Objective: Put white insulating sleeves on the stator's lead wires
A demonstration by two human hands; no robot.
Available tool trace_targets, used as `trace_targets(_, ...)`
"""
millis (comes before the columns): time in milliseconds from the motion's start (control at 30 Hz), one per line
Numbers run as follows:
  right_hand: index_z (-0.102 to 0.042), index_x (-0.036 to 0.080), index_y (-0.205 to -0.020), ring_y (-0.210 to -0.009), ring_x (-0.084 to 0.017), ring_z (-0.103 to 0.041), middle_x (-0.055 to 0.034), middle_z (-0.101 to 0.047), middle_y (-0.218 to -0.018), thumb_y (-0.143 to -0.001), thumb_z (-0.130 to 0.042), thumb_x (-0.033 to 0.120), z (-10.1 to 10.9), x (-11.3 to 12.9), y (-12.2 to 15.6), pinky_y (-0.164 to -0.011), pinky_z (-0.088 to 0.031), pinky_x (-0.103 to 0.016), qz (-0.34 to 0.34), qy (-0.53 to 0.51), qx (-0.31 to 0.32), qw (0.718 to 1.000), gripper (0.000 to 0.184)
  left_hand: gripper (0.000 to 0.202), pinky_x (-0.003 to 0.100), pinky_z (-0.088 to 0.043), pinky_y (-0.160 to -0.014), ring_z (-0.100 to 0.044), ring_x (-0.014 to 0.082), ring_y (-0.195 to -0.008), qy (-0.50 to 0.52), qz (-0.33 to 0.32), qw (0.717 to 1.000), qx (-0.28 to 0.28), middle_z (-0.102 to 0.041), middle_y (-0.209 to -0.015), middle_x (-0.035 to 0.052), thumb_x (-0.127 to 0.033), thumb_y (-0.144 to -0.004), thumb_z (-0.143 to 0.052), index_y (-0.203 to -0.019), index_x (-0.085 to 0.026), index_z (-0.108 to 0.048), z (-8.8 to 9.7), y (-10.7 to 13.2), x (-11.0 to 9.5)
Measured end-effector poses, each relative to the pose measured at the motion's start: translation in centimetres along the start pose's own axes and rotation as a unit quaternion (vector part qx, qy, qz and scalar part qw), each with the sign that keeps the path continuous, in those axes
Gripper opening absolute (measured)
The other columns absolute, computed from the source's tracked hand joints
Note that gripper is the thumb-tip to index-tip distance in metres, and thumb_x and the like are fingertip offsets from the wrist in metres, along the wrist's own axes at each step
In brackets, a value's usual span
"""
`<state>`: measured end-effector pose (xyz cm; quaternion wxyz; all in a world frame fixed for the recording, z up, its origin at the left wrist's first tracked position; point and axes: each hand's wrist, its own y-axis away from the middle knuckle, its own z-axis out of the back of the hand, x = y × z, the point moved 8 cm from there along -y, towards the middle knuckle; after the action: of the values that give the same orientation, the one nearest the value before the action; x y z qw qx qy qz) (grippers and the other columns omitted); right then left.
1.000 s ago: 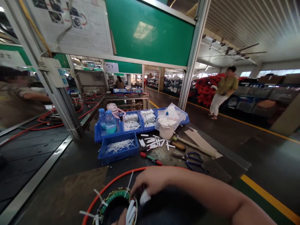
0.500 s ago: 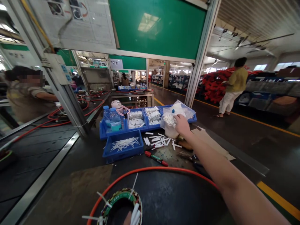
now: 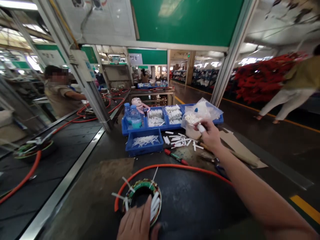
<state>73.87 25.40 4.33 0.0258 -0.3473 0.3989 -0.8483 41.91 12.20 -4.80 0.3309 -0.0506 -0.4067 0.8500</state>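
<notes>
My right hand (image 3: 209, 134) is stretched out over the bench and pinches a small white tube piece (image 3: 200, 127) just in front of a clear plastic bag (image 3: 200, 115) full of the same white pieces. My left hand (image 3: 135, 222) lies flat on a round stator (image 3: 142, 200) with green and copper windings, white sleeves and white cable ties sticking out, at the near edge. A red-orange cable (image 3: 172, 167) arcs around the stator. Loose white tubes (image 3: 178, 140) are scattered between the bag and a red-handled tool (image 3: 175, 157).
Blue bins (image 3: 144, 145) hold cable ties and white sleeves (image 3: 165, 116); water bottles (image 3: 133, 116) stand at their left. Blue-handled scissors (image 3: 220, 168) and cardboard (image 3: 237, 148) lie right. A conveyor belt (image 3: 42, 173) with another stator (image 3: 32, 150) runs left; a person (image 3: 61, 91) works there, another (image 3: 292, 90) walks the aisle.
My right hand went from the stator out to the bag, then drew back a little with a white piece pinched. My left hand now shows on the stator. The camera view shifted left.
</notes>
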Motion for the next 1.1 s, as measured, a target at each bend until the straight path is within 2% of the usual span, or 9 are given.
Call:
trace_targets(67,-0.047,0.021,-0.102,-0.089,-0.016,-0.063,-0.0048,-0.065,-0.097,-0.082,-0.042,0.016,-0.3,4.5,5.3,-0.08,-0.05,-0.031,0.063,-0.077,0.074,0.992,0.022,0.038,0.037,-0.041,-0.084,-0.057,0.0209,-0.086,0.037,0.015,0.998,0.039,-0.064,-0.094,0.0101,-0.026,-0.089,-0.039,-0.122,-0.009,-0.048,0.4,-0.4,-0.2)
trace_targets(133,-0.046,0.024,-0.106,-0.099,-0.016,-0.061,-0.0045,-0.065,-0.104,-0.081,-0.043,0.01,-0.2,9.4,11.4,-0.085,-0.049,-0.031,0.152,-0.146,0.171,0.963,0.028,0.037,0.038,-0.04,-0.087,-0.056,0.02,-0.087,0.067,0.045,0.995,0.066,-0.063,-0.094,0.0092,-0.018,-0.088,-0.039,-0.122,-0.009,-0.048,0.6,-0.7,-0.1)
trace_targets(200,-0.042,0.024,-0.113,-0.106,-0.018,-0.059,-0.0058,-0.064,-0.11,-0.083,-0.045,0.013,0.5,12.9,17.0,-0.086,-0.05,-0.031,0.218,-0.18,0.238,0.929,0.032,0.037,0.038,-0.04,-0.088,-0.056,0.0188,-0.084,0.093,0.07,0.989,0.09,-0.063,-0.091,0.007,-0.016,-0.086,-0.041,-0.122,-0.012,-0.049,0.6,-0.9,-0.1)
trace_targets(267,-0.039,0.025,-0.118,-0.106,-0.019,-0.059,-0.0065,-0.065,-0.109,-0.086,-0.046,0.019,1.3,14.4,20.8,-0.085,-0.051,-0.031,0.225,-0.212,0.262,0.914,0.033,0.038,0.038,-0.041,-0.088,-0.055,0.0188,-0.082,0.112,0.083,0.984,0.111,-0.063,-0.089,0.0062,-0.017,-0.086,-0.043,-0.123,-0.013,-0.049,0.4,-0.9,-0.2)
trace_targets(333,-0.038,0.027,-0.121,-0.101,-0.019,-0.062,-0.0058,-0.067,-0.105,-0.088,-0.046,0.024,1.8,14.5,22.9,-0.082,-0.053,-0.03,0.192,-0.246,0.257,0.915,0.033,0.038,0.039,-0.042,-0.087,-0.054,0.0194,-0.081,0.115,0.088,0.983,0.116,-0.063,-0.088,0.0064,-0.017,-0.085,-0.044,-0.123,-0.013,-0.049,0.4,-0.8,-0.2)
trace_targets(500,-0.043,0.026,-0.116,-0.093,-0.018,-0.065,-0.0057,-0.069,-0.099,-0.09,-0.044,0.027,1.7,13.3,24.9,-0.077,-0.055,-0.027,0.149,-0.259,0.227,0.927,0.026,0.038,0.04,-0.043,-0.086,-0.054,0.0195,-0.081,0.117,0.078,0.983,0.12,-0.063,-0.089,0.0068,-0.018,-0.086,-0.044,-0.124,-0.012,-0.049,0.3,-0.7,-0.2)
trace_targets(567,-0.043,0.024,-0.115,-0.095,-0.018,-0.064,-0.0069,-0.069,-0.099,-0.092,-0.039,0.026,1.7,13.0,25.3,-0.077,-0.055,-0.026,0.154,-0.244,0.225,0.931,0.024,0.038,0.04,-0.043,-0.086,-0.053,0.0197,-0.082,0.115,0.078,0.983,0.123,-0.063,-0.089,0.0068,-0.018,-0.086,-0.044,-0.124,-0.013,-0.048,0.3,-0.7,-0.2)
trace_targets(667,-0.039,0.023,-0.116,-0.1,-0.017,-0.062,-0.0081,-0.068,-0.101,-0.094,-0.034,0.026,1.7,13.1,25.8,-0.08,-0.054,-0.028,0.179,-0.247,0.24,0.922,0.024,0.037,0.04,-0.043,-0.086,-0.053,0.0198,-0.081,0.111,0.078,0.982,0.128,-0.063,-0.088,0.0067,-0.018,-0.086,-0.044,-0.123,-0.012,-0.049,0.3,-0.7,-0.3)
trace_targets(1100,-0.038,0.021,-0.114,-0.103,-0.018,-0.06,-0.0097,-0.067,-0.103,-0.091,-0.037,0.022,1.3,12.6,26.4,-0.082,-0.053,-0.028,0.194,-0.236,0.245,0.92,0.023,0.037,0.04,-0.042,-0.086,-0.052,0.0195,-0.08,0.113,0.076,0.982,0.13,-0.061,-0.086,0.0073,-0.019,-0.087,-0.042,-0.122,-0.012,-0.05,0.2,-0.7,-0.4)
